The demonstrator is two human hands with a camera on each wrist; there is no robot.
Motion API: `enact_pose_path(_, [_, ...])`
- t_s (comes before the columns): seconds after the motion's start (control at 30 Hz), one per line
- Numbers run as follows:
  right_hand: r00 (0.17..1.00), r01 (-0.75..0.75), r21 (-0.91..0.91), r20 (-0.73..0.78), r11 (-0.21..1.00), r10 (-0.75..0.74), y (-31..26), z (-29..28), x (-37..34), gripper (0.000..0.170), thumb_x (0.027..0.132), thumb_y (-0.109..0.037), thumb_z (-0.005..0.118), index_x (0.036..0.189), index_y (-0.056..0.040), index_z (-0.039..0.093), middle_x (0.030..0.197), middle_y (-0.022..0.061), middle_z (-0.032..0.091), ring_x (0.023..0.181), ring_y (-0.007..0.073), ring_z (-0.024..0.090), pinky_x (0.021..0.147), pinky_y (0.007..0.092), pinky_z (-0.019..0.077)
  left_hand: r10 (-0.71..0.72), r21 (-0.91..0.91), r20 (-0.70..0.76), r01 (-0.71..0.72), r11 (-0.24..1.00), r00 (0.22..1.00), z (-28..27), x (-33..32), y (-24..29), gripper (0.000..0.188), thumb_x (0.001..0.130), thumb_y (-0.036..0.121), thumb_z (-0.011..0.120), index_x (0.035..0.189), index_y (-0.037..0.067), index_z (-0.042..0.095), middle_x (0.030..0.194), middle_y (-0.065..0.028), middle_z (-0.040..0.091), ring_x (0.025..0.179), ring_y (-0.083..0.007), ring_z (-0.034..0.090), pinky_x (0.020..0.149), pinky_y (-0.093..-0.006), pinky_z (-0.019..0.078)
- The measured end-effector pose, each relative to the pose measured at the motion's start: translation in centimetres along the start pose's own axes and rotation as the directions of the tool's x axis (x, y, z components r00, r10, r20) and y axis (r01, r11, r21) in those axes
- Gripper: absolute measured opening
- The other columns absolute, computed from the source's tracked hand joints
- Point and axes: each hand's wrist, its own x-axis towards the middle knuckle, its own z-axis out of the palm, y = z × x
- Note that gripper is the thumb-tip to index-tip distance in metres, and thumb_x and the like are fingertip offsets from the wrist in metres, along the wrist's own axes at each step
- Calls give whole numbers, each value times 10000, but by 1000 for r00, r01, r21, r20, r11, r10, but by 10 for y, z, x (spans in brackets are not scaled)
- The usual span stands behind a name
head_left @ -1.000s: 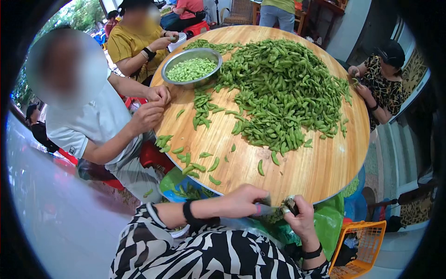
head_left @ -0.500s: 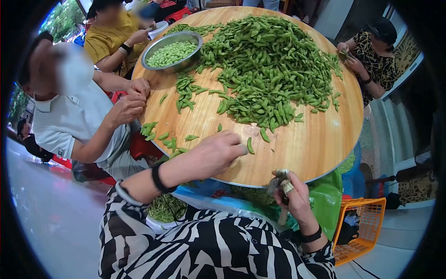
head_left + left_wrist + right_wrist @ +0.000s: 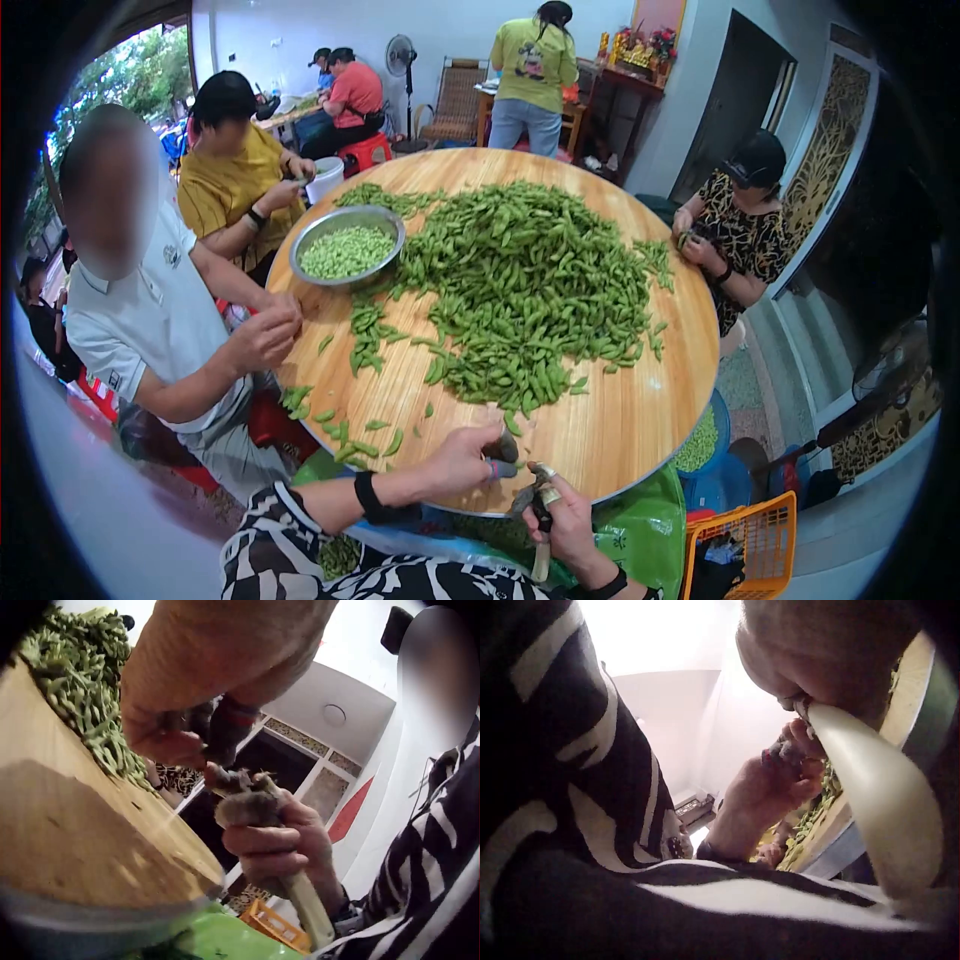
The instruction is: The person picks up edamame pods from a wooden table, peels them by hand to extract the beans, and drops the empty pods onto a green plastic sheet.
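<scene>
My left hand is over the near edge of the round table, fingertips pinched together in grey finger covers. A small bit of green soybean pod shows at those fingertips in the left wrist view; the fingers hide most of it. Just across a small gap, my right hand grips a tool with a smooth pale handle, which sticks out below the fist. The tool's working end is hidden by the fingers. Wrapping covers some of the right fingers and thumb too. A large heap of soybean pods lies beyond both hands.
The round wooden table carries loose pods at its near left and a metal bowl of shelled beans. People sit around it, working with their hands. Green plastic hangs below the edge, beside an orange crate.
My left hand reached out to loose pods on the table, then came back close to the right hand. The right hand keeps its grip on the tool. The head view has tilted up.
</scene>
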Motion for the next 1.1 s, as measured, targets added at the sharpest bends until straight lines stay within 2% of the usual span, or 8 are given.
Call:
enact_pose_path(0.13, [997,59,10,41,998,-59,2,2,5,373,982,-179,371,1322,-35,420,631,46,524,489,89,459,450,211,374,-88,-216,-9,84,973,996,14,-5,14,179,812,58,712,981,34,661,853,3,653,750,-60,571,648,-231,467])
enact_pose_path(0.23, [999,47,-39,17,998,-46,1,3,3,364,988,-190,363,1310,-31,421,627,43,518,488,91,456,449,212,371,38,-359,-119,-78,930,992,23,-6,9,188,805,24,698,988,17,657,877,-4,657,767,-70,587,673,-225,482])
enact_pose_path(0.33, [994,97,-73,53,993,-93,-5,5,-1,420,990,-200,340,1376,-38,373,614,47,512,469,93,435,441,212,360,23,-495,-138,-89,864,990,27,-5,7,214,811,-51,649,1010,0,587,951,-54,650,849,-111,610,765,-242,499])
enact_pose_path(0.57, [984,147,26,100,989,-149,1,2,-2,427,996,-152,386,1403,-22,362,692,-13,466,492,59,427,426,180,330,87,-462,-193,-169,871,977,34,-12,12,256,796,-28,673,1007,37,545,965,-62,652,788,-94,604,569,-211,474])
enact_pose_path(0.8, [990,132,130,27,983,-137,2,5,-1,381,980,-108,412,1343,1,438,751,6,512,503,49,416,429,179,335,126,-464,-215,-214,860,968,41,-12,0,275,814,-29,644,1049,47,523,968,-61,655,845,-95,604,621,-202,469])
enact_pose_path(0.9, [996,78,207,34,975,-87,-6,5,-2,367,976,-111,428,1323,2,456,787,24,548,497,50,406,425,180,336,61,-575,-184,-158,803,981,37,-11,2,277,816,-26,638,1057,47,521,954,-81,661,775,-118,622,577,-217,479])
enact_pose_path(0.97, [996,54,242,58,969,-70,-8,3,-3,360,975,-116,435,1314,3,464,809,34,567,494,51,402,423,182,337,-40,-838,86,94,538,995,28,-12,5,240,815,-22,635,1024,45,538,935,-102,664,684,-141,629,524,-243,489])
enact_pose_path(1.1, [983,-35,381,180,924,-37,1,-8,1,385,972,-153,469,1328,-7,448,863,74,590,482,59,393,404,190,337,-53,-906,245,248,343,968,25,-10,0,200,815,-15,636,988,48,560,929,-108,663,630,-166,628,495,-264,500])
